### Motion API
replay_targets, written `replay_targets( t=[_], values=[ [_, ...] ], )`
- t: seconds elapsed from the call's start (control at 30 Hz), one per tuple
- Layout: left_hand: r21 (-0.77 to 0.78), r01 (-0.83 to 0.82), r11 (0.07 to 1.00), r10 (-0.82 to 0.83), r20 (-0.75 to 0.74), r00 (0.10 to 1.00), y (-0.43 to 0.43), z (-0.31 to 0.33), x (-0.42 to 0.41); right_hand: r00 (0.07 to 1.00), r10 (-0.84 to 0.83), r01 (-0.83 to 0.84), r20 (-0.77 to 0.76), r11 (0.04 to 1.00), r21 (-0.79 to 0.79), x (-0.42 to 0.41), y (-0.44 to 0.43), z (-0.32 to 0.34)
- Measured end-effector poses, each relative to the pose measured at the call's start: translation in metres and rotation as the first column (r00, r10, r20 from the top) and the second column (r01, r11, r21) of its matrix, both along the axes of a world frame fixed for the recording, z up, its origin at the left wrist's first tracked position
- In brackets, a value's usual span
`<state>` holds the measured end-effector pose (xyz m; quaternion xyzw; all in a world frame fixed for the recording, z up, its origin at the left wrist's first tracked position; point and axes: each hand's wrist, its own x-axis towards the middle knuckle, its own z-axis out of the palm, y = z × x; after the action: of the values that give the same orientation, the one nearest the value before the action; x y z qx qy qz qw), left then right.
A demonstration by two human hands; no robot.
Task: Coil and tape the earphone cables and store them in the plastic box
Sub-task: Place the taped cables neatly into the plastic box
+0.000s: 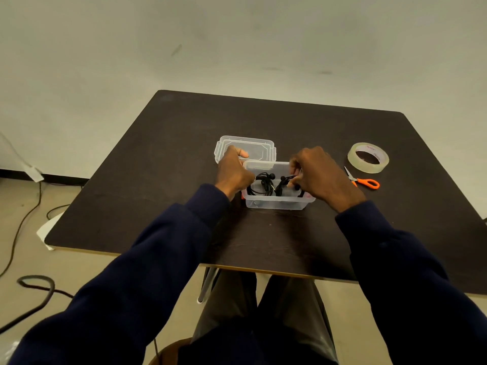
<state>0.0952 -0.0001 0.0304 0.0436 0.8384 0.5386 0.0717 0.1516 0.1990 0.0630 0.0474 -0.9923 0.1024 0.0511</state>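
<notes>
- Earphone cables (266, 184): two black bundles, lay inside the plastic box (276, 202) near the middle of the table (163, 159), one toward the box's left wall, one toward its right.
- Judged light, limp and springy; likely to uncoil or snag each other unless taken by the taped waist of a bundle rather than by a loose loop or an earbud.
- Whether tape was on either bundle could not be told at this size.
- Left hand (233, 172): curled shut over the box's left rim, thumb out toward the lid, apparently steadying the box.
- Right hand (320, 175): fingers bent down into the box's right side, seemingly pinching the right-hand bundle; exact contact hidden by the knuckles.
- Box judged thin, light and slippery on the dark top, so prone to slide if pushed one-handed; best held by the rim.
- Clear lid (247, 148): lay flat just behind the box, toward the far edge, touching or slightly overlapped by the box's back-left corner.
- Tape roll (368, 157) and orange-handled scissors (365, 182): lay to the right of the box, near the right edge, well clear of the hands.
- Nothing stood between lid and box; only the two hands over the opening were in the way of closing.
</notes>
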Motion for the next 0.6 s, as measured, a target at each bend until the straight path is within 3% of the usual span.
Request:
replay_targets(
  t=[0.2,0.3,0.43,0.5,0.6],
  values=[
    [0.293,-0.035,0.955,-0.002,0.125,0.992,-0.007,-0.010,-0.002,0.998,0.059,-0.059,0.038,0.998,0.003,-0.007,0.003,0.010],
    [0.363,-0.071,0.929,0.026,0.127,0.992,-0.013,-0.012,-0.002,0.996,0.069,-0.070,0.055,0.997,0.010,-0.011,0.000,0.005],
    [0.509,-0.230,0.829,0.176,0.152,0.973,-0.026,-0.015,-0.010,0.995,0.079,-0.075,0.055,0.995,-0.066,-0.010,0.001,0.003],
    [0.472,-0.327,0.818,0.318,0.103,0.943,-0.036,-0.022,-0.023,0.999,0.047,-0.048,-0.016,0.994,-0.100,-0.009,0.006,0.009],
    [0.298,-0.428,0.853,0.441,0.025,0.897,-0.046,-0.027,-0.042,0.996,0.009,-0.020,-0.089,0.993,-0.113,-0.011,0.016,0.016]
  ],
)
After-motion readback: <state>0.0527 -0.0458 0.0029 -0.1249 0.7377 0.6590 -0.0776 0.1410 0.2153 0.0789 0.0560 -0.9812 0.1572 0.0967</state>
